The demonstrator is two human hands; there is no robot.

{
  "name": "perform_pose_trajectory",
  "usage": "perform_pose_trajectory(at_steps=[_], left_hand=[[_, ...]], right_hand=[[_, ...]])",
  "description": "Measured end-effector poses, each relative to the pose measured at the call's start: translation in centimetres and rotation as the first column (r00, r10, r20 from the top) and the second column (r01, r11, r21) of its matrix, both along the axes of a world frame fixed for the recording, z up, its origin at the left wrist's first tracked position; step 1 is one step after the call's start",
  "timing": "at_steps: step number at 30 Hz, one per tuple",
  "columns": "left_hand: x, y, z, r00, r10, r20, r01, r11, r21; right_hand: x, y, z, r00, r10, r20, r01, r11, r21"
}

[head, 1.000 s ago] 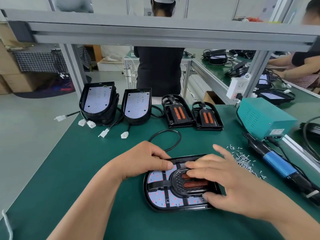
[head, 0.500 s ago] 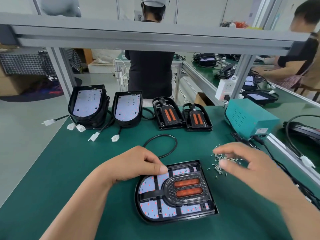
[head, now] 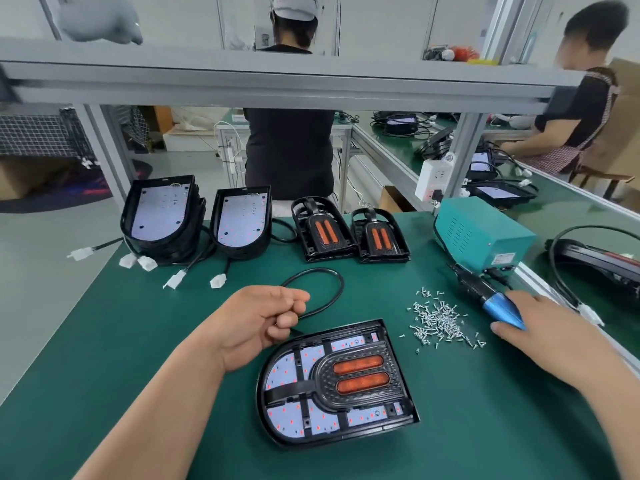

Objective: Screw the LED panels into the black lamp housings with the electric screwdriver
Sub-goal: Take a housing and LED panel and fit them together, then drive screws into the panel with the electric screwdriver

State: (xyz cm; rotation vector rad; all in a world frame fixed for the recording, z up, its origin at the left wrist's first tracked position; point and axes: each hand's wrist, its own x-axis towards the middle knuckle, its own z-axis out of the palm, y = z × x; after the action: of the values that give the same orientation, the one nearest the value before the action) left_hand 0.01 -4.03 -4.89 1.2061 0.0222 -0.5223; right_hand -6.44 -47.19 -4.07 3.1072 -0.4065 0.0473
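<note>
Right grip is on the electric screwdriver, thumb on the near side of the blue barrel and fingers over the far side; the tool lies on the green worktop. Left grip hangs loosely curled, nothing visible in it, just beyond the top left corner of the black lamp housing. That housing lies flat in front, its LED panel inside under a black insert with 2 orange strips. A pile of small screws sits between housing and screwdriver. A black cable loops behind the left hand. At the back edge, more housings and a teal box.
</note>
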Motion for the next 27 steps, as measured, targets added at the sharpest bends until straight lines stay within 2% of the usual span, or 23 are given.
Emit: perform_pose_trajectory(at_steps=[3, 6, 10, 14, 16, 18, 20, 21, 23, 27], left_hand=[[0.1, 0.0, -0.2, 1.0, -0.003, 0.008, 0.004, 1.0, -0.009], [0.1, 0.0, -0.3, 1.0, -0.003, 0.014, 0.003, 1.0, -0.02], [-0.1, -0.1, -0.3, 0.995, -0.078, 0.069, 0.076, 0.996, 0.04], [-0.3, -0.6, -0.2, 0.99, -0.106, 0.093, 0.101, 0.993, 0.064], [-0.4, -0.7, -0.2, 0.993, -0.09, 0.073, 0.087, 0.996, 0.033], [-0.4, -0.8, -0.1, 0.995, -0.082, 0.059, 0.081, 0.996, 0.024], [-0.4, -0.9, -0.1, 0.994, -0.092, 0.059, 0.089, 0.995, 0.051], [-0.5, -0.9, 0.0, 0.993, -0.099, 0.06, 0.095, 0.993, 0.069], [-0.5, -1.1, 0.1, 0.992, -0.11, 0.056, 0.104, 0.99, 0.099], [-0.7, -1.3, 0.3, 0.989, -0.132, 0.067, 0.124, 0.985, 0.116]], right_hand=[[-0.1, 0.3, 0.4, 0.999, 0.011, 0.038, -0.014, 0.998, 0.069], [-0.7, 0.5, 0.8, 0.991, -0.005, 0.136, -0.027, 0.971, 0.239], [-1.2, 1.5, 2.3, 0.969, -0.057, 0.242, -0.082, 0.847, 0.526], [-0.7, 3.5, 4.1, 0.955, -0.09, 0.283, -0.147, 0.686, 0.712], [0.0, 4.4, 4.2, 0.959, -0.118, 0.259, -0.159, 0.534, 0.83], [1.0, 5.1, 3.8, 0.962, -0.16, 0.223, -0.174, 0.273, 0.946], [1.8, 6.2, 3.9, 0.962, -0.194, 0.192, -0.191, 0.021, 0.981], [2.2, 6.7, 4.1, 0.963, -0.203, 0.179, -0.197, -0.076, 0.977], [2.9, 7.7, 4.7, 0.964, -0.195, 0.181, -0.223, -0.226, 0.948], [4.0, 9.5, 6.0, 0.94, -0.263, 0.215, -0.318, -0.455, 0.832]])
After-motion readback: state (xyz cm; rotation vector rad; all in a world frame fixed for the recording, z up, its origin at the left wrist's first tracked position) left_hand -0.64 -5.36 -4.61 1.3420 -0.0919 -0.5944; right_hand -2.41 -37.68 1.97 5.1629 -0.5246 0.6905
